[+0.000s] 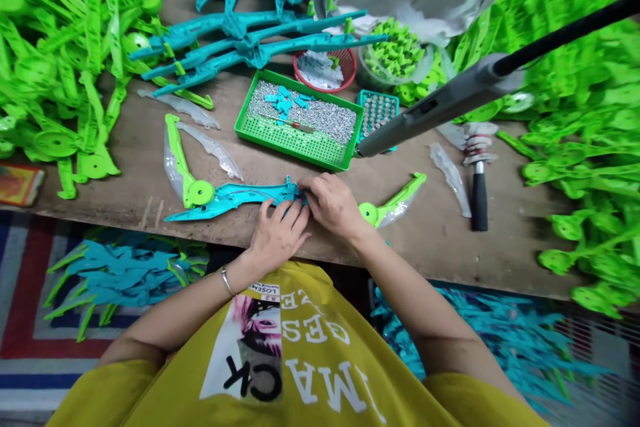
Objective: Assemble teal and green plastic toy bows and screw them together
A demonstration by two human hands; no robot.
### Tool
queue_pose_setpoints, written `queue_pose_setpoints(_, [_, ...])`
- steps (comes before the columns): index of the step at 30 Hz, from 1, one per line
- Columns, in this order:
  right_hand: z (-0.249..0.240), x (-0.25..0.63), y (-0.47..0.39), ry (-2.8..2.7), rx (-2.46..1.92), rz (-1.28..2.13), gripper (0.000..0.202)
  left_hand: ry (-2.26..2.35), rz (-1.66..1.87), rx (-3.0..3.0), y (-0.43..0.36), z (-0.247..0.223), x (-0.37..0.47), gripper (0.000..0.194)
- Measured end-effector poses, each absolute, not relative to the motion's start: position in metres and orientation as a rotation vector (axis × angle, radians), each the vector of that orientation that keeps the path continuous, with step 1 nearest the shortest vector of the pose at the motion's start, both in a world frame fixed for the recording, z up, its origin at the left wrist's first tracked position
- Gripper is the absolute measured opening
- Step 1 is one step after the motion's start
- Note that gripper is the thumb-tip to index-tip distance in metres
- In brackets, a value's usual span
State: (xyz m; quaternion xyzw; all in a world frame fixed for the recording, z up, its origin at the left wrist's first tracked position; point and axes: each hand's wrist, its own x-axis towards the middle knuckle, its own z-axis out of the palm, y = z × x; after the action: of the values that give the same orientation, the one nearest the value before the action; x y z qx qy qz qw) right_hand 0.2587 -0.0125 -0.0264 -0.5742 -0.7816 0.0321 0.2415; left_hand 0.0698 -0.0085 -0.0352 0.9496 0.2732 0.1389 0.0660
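A long blue plastic shell (245,194), shaped like part of a toy bow, lies open side up along the bench's near edge. A thin wire or cord runs inside it. Green plastic arms, one at the left (183,160) and one at the right (395,203), stick out at its ends, with clear pieces behind them. My left hand (280,230) has its fingers curled over the shell's middle. Just right of it, my right hand (333,207) is closed in a pinch at the shell's middle. Whatever is between those fingertips is hidden.
Screws and small blue pieces fill a green tray (300,150). A grey electric screwdriver (435,103) hangs at the right, near a hammer (479,200) with a wrapped head. Green part piles (65,67) flank the bench; blue shells (260,47) lie behind. A red basket (353,70) stands farther back.
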Motion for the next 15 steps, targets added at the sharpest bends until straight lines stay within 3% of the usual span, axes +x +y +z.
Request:
queue_pose_setpoints(8, [-0.0336, 0.2629, -0.0149, -2.100, -1.487, -0.195, 0.019, 0.839, 0.341, 2.841, -0.0091, -0.0314, 0.0709, 0.049])
queue_pose_setpoints(15, [-0.0313, 0.2676, -0.0154, -2.187, -1.417, -0.154, 0.021, 0.846, 0.322, 2.823, -0.0078, -0.0307, 0.0725, 0.049])
